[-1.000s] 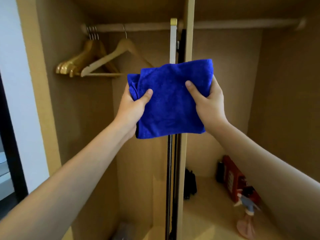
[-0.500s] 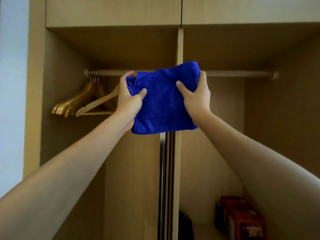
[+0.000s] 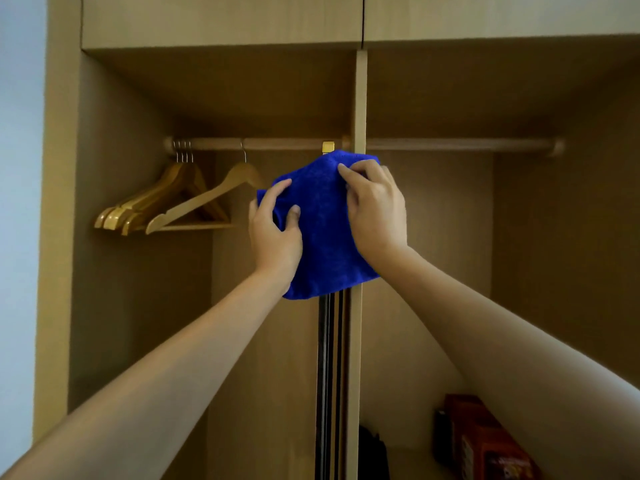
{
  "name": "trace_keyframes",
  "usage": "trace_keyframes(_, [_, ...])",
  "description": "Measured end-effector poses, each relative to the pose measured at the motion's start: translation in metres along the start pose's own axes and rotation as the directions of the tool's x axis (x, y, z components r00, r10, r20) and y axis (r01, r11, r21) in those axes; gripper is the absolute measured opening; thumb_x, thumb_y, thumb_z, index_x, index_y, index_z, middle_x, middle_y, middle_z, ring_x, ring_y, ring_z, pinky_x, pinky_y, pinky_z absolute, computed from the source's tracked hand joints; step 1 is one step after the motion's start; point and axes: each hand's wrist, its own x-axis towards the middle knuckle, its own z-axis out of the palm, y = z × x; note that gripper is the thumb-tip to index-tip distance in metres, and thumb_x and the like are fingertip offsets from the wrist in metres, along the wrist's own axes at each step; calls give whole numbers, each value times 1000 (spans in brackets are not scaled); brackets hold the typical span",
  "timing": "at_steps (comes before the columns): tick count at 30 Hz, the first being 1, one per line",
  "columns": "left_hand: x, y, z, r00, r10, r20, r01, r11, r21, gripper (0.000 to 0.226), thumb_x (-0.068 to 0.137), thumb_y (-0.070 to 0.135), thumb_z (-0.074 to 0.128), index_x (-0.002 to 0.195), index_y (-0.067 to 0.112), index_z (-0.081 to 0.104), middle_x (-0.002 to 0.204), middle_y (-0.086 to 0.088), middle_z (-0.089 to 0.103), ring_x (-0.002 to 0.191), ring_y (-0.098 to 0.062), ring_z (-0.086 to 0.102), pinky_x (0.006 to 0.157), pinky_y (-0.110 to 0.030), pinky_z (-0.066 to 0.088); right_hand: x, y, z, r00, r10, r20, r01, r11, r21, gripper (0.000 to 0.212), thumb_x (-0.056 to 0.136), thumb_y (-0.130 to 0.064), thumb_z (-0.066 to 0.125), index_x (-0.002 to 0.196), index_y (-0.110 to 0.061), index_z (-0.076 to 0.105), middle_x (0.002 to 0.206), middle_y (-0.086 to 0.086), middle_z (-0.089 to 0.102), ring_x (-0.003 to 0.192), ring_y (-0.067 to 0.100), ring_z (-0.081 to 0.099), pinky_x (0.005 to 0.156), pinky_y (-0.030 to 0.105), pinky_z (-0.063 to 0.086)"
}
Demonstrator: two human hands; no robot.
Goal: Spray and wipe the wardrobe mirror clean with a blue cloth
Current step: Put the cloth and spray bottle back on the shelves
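Hangers (image 3: 166, 206) on rail (image 3: 284, 144), cloth (image 3: 322, 230) to right

You are not getting any readable text here: the red box (image 3: 485, 445) at five o'clock is carrying printing on its face, but it is too blurred to read.

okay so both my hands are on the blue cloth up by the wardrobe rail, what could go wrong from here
1. The blue cloth is bunched between your left hand and right hand; it may smear rather than wipe flat.
2. The mirror shows only edge-on, so its face probably isn't reachable yet.
3. A sideways sweep could knock the wooden hangers nearby.
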Motion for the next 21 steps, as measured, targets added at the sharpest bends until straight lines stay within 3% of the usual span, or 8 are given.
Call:
trace_keyframes(2, [-4,-5,0,1000,4,3,-4,1000,-28,37,96,14,54,127,36,53,133,8,44,116,-4,44,99,-25,39,-9,-11,4,997,71,34,-73,997,34,36,97,-6,49,132,-3,59,125,10,61,114,26,54,91,37,51])
trace_keyframes(5, [-8,-13,-3,1000,14,7,-14,998,-57,36,96,16,56,127,33,53,128,12,46,106,6,47,90,-12,38,-25,-31,15,976,179,128,-189,979,76,50,104,-23,37,150,-3,32,154,9,36,141,22,30,109,25,29])
trace_keyframes(7, [-11,-20,-3,999,43,3,-43,999,-14,35,97,20,55,130,31,51,133,10,45,104,10,45,81,-5,36,-32,-35,25,977,156,143,-162,986,30,58,105,-29,33,154,-4,16,162,9,17,150,21,13,118,32,23])
trace_keyframes(9, [-17,-27,-3,995,95,9,-95,992,81,39,99,24,52,137,30,45,148,2,33,120,3,38,90,1,32,-34,-32,33,983,105,151,-103,994,-25,60,105,-31,30,155,-5,8,164,9,7,151,21,5,123,37,12])
trace_keyframes(12, [-28,-47,-3,957,291,-10,-261,872,414,49,101,26,44,149,20,31,159,-13,10,146,-24,12,118,-31,15,-34,-27,37,987,30,161,-17,996,-83,57,105,-29,25,156,-9,6,165,5,5,152,20,1,123,40,3])
trace_keyframes(14, [-37,-62,-3,900,431,68,-387,717,580,52,102,25,38,152,14,25,160,-16,9,148,-29,3,120,-46,3,-34,-25,39,986,-8,169,30,991,-131,56,105,-27,24,156,-11,7,165,3,6,152,20,0,123,43,2])
trace_keyframes(16, [-47,-72,-3,860,481,170,-480,649,590,51,102,25,32,152,13,23,160,-12,12,149,-21,0,120,-46,-4,-35,-24,40,982,-24,185,58,982,-178,56,104,-25,24,156,-11,7,165,3,6,152,20,0,123,45,2])
trace_keyframes(21, [-75,-90,-3,847,433,309,-531,726,436,55,102,30,22,152,7,14,161,-6,17,150,-14,6,121,-41,-9,-55,-21,39,973,-56,226,103,974,-200,56,104,-26,26,155,-9,11,164,5,9,152,23,3,123,48,7])
